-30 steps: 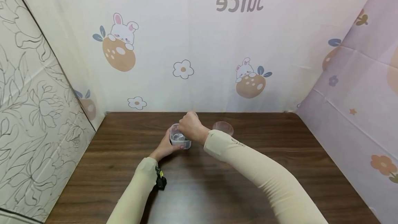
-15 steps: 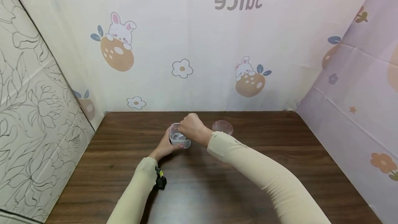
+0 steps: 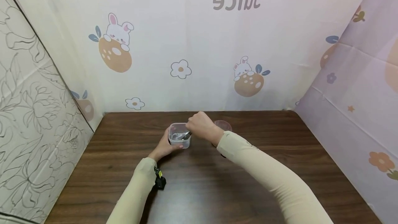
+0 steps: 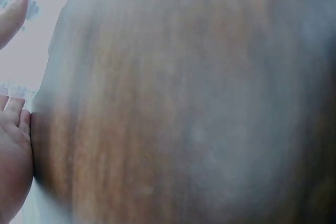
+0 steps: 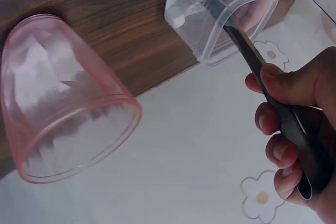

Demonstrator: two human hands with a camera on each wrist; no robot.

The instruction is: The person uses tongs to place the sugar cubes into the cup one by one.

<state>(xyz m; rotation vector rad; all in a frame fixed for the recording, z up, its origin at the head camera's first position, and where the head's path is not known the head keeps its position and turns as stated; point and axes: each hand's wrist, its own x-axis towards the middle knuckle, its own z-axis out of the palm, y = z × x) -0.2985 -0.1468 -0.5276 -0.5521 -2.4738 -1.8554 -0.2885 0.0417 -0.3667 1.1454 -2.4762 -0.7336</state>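
My left hand (image 3: 164,146) grips a clear plastic container (image 3: 183,145) from its left side, thumb across the front. In the left wrist view only part of this hand (image 4: 11,156) shows at the left edge. My right hand (image 3: 202,126) holds a dark metal spoon (image 5: 251,51) by its handle, fingers curled round it. The spoon slants down into the container, and its lower end shows blurred through the clear wall. A small white patch (image 5: 178,20) shows near the container's bottom.
A clear pinkish cup (image 5: 123,99) stands on the wooden table (image 3: 264,161) just right of the container, partly behind my right hand in the head view. A printed cloth (image 3: 211,44) hangs behind the table's back edge, with more cloth at both sides.
My right hand has moved to the right, and the spoon's shaft now shows at the container's right rim. The left hand and container have stayed in place.
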